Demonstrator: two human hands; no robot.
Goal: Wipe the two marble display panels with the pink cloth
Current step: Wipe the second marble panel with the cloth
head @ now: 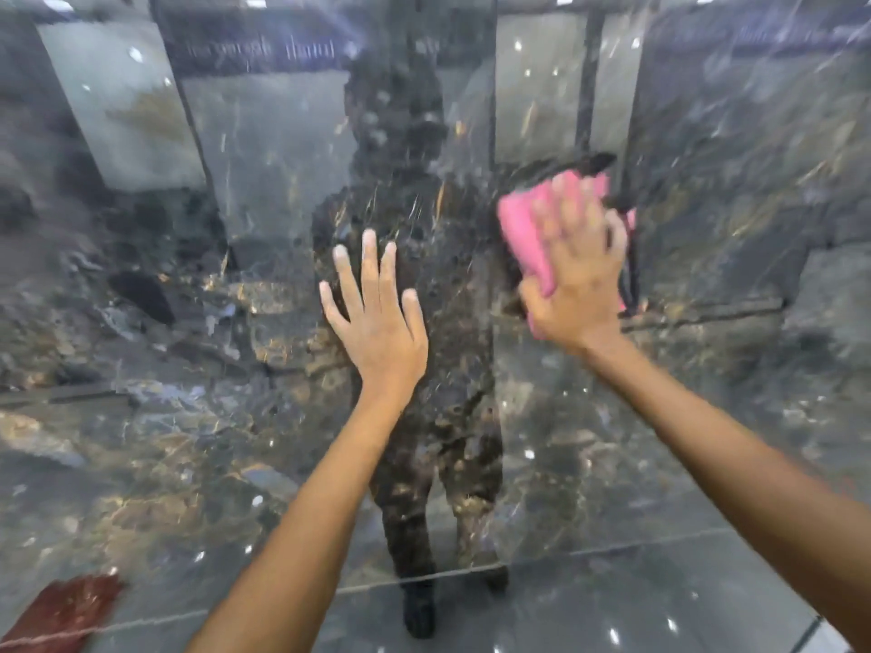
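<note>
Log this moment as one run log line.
stage: wiping | right hand: presses crumpled pink cloth on glossy dark marble panel | left hand: flat on panel, fingers spread | motion blur on right

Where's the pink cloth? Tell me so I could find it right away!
Look at the big, shiny dark marble panel filling the view. Two bare hands reach up to it; the pink cloth is under the right hand, pressed on the stone. It is the only bright pink thing; the left hand holds nothing.
</note>
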